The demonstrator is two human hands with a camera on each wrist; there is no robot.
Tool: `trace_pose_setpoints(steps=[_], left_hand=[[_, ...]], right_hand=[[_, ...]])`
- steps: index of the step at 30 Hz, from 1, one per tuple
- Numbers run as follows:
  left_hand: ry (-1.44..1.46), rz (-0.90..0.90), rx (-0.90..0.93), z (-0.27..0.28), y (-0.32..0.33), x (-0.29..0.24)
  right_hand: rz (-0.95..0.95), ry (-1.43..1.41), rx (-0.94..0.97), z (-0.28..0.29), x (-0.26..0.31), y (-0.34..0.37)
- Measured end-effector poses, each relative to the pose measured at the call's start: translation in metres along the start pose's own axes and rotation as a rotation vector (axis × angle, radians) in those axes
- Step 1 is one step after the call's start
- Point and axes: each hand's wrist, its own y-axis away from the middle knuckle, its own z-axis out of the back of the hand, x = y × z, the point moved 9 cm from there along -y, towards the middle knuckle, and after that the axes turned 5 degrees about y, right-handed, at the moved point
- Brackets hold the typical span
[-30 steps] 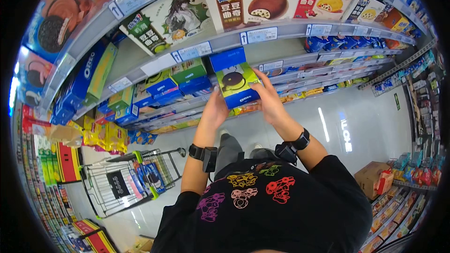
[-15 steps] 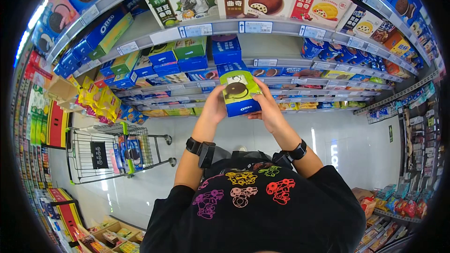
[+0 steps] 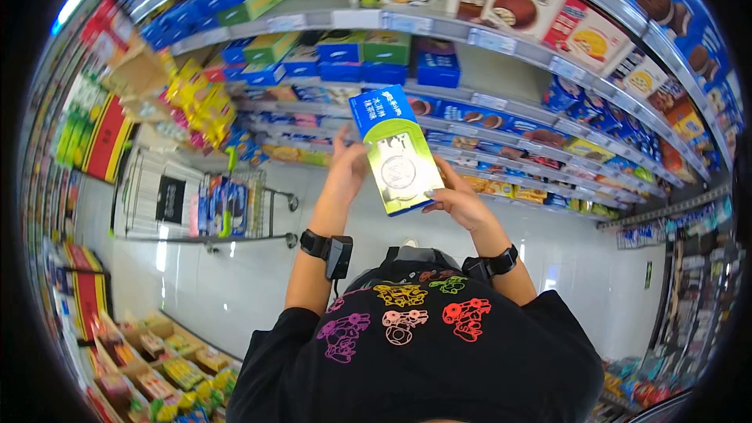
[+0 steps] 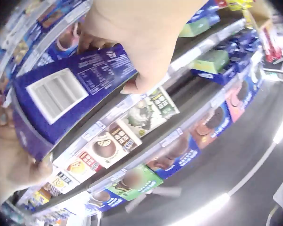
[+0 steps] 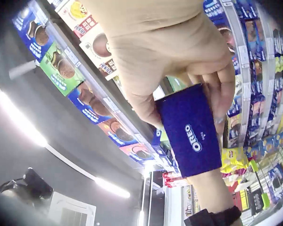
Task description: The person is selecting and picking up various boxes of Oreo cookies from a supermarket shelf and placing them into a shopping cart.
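Note:
A blue and green box of Oreo cookies (image 3: pixel 403 158) is held tilted before the shelves, its printed front toward the head camera. My right hand (image 3: pixel 462 200) grips its lower right corner, thumb on the front and fingers behind. In the right wrist view, the box's blue end (image 5: pixel 191 134) with the Oreo logo lies between thumb and fingers. My left hand (image 3: pixel 347 168) is at the box's left edge, fingers loosely extended. The left wrist view shows the barcode side (image 4: pixel 61 94) and my left thumb (image 4: pixel 141 80) beside the box's far end.
Shelves of cookie boxes run across the front; a blue box (image 3: pixel 437 66) stands on one beyond my hands. A shopping cart (image 3: pixel 149 196) with packages is at left. Below it are divided snack bins (image 3: pixel 157 345). Yellow bags (image 3: pixel 196 94) hang by the left shelf end.
The box has come away from the shelf toward me and tipped so its whole front shows. The left hand's fingers have loosened at its edge. The head view has swung, shifting shelves and cart.

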Motion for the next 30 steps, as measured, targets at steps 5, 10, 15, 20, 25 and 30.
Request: trace_pose_setpoints(steps=[5, 10, 15, 20, 25, 30], left_hand=[[-0.317, -0.453, -0.116, 0.018, 0.093, -0.12], [-0.377, -0.717, -0.219, 0.043, 0.214, -0.193], [-0.614, -0.957, -0.295, 0.054, 0.321, -0.231], [-0.775, -1.091, -0.283, 0.066, 0.375, -0.238], [-0.767, -1.165, -0.379, 0.102, 0.411, -0.257], [-0.656, -1.149, -0.483, 0.142, 0.425, -0.279]], right_hand=[[0.064, 0.048, 0.316, -0.085, -0.016, 0.0], [0.016, -0.044, 0.479, -0.149, -0.052, -0.005], [0.079, -0.193, 0.395, -0.228, -0.065, 0.008], [-0.135, -0.356, 0.285, -0.239, -0.136, -0.007], [-0.463, -0.588, 0.567, -0.314, -0.154, 0.004], [-0.863, -0.682, 0.873, -0.383, -0.192, 0.017]])
